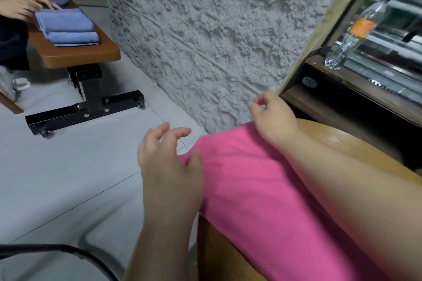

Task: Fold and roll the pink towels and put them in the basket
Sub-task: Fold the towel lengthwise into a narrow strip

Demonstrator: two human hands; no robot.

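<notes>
A pink towel (pixel 262 189) is spread over a wooden table (pixel 342 141), beside a rough grey wall (pixel 205 29) and tiled floor (pixel 68 178). The left hand (pixel 169 166) is held slack-fingered at the towel's edge. The right hand (pixel 271 114) is curled at the far corner, and whether it grips anything cannot be told.

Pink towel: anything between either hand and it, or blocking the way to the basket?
Nothing visible between. The left hand touches the pink towel at its left edge with its thumb; the right hand sits at its far corner, forearm across the cloth. No basket is in view, so that path cannot be judged.
</notes>
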